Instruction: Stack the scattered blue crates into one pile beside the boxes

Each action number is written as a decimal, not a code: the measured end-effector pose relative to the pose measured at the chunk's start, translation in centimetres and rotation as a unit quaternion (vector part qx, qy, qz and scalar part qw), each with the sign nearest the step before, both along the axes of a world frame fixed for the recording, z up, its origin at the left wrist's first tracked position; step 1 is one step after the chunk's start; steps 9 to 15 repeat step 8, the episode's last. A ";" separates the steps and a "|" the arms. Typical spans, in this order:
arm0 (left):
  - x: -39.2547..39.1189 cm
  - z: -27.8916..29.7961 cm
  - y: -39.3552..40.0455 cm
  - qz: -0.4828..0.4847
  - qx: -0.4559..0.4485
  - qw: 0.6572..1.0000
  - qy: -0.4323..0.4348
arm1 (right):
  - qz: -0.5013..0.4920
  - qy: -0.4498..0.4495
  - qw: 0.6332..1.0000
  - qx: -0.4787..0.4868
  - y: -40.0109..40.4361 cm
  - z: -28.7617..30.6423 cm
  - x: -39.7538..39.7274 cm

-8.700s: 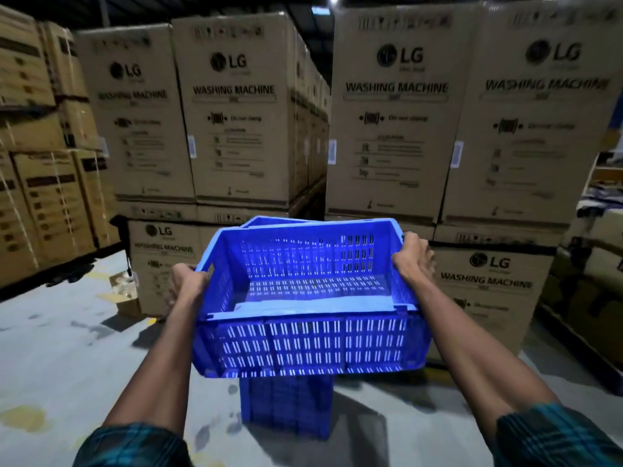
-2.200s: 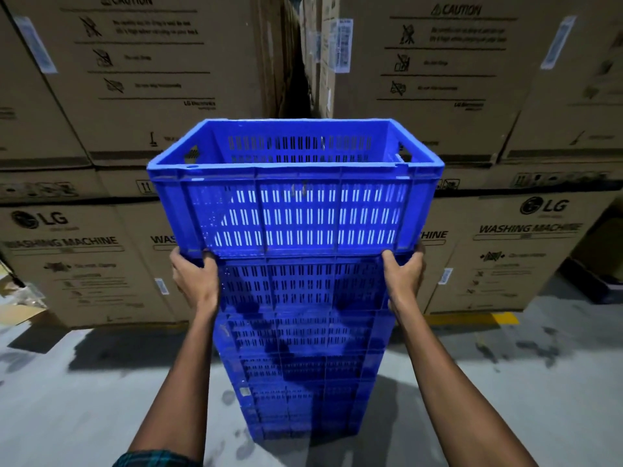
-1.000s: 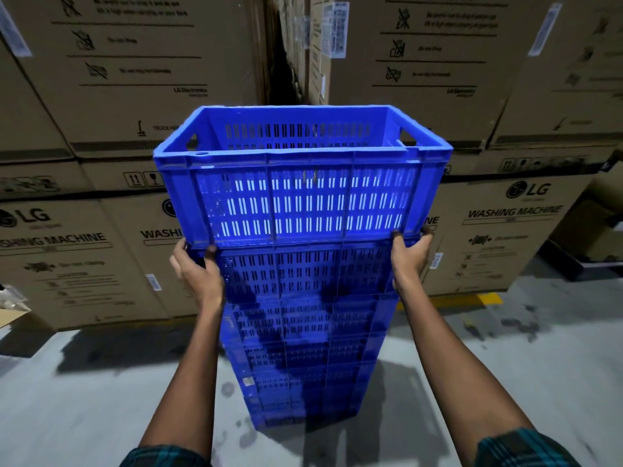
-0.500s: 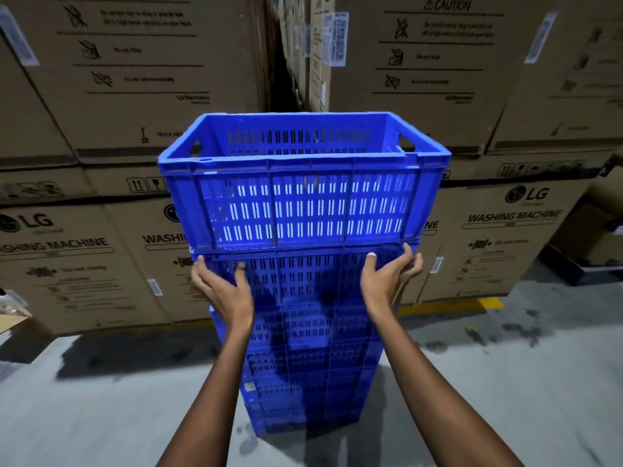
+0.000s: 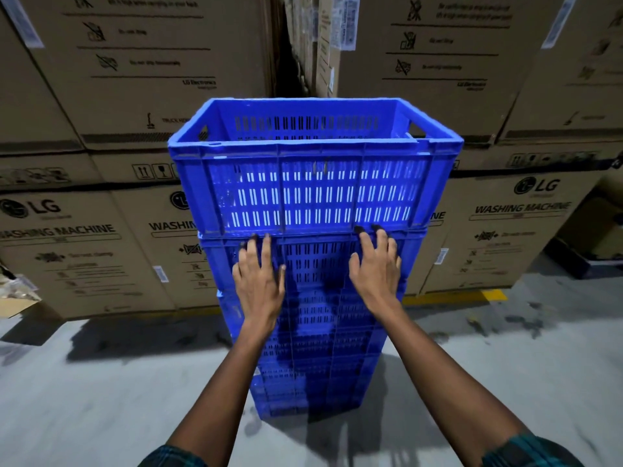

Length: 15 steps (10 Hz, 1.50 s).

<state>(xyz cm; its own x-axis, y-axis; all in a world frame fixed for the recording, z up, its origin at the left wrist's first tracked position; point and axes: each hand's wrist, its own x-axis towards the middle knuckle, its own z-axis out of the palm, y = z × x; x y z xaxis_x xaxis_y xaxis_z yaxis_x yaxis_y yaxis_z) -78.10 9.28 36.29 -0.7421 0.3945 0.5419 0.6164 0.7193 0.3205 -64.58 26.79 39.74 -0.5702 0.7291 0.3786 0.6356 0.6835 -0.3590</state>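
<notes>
we see the top crate [image 5: 315, 193] sitting on the pile of crates [image 5: 313, 332], which stands on the floor [image 5: 101, 399] just before the stacked boxes [image 5: 135, 79]. our left hand [image 5: 259, 284] and right hand [image 5: 376, 274] lie flat on the pile's near side, below the top crate.

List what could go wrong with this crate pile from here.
1. The stack stands tall on a narrow base; a push from either hand could tip it toward the cardboard boxes.
2. The left hand and right hand have fingertips at the seam under the top crate; they might get pinched.
</notes>
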 end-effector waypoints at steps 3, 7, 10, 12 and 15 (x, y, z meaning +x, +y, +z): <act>-0.3 1.5 0.3 0.020 -0.012 0.999 0.036 | 0.000 -0.013 1.000 0.028 -0.1 -0.5 0.3; 0.7 0.8 -0.5 0.015 -0.025 1.000 0.002 | 0.021 -0.006 0.999 -0.034 -0.9 -0.3 1.0; 1.4 0.5 -0.7 -0.001 -0.014 1.000 -0.008 | 0.029 0.037 0.998 -0.050 -1.8 -0.4 1.3; 1.4 0.5 -0.7 -0.001 -0.014 1.000 -0.008 | 0.029 0.037 0.998 -0.050 -1.8 -0.4 1.3; 1.4 0.5 -0.7 -0.001 -0.014 1.000 -0.008 | 0.029 0.037 0.998 -0.050 -1.8 -0.4 1.3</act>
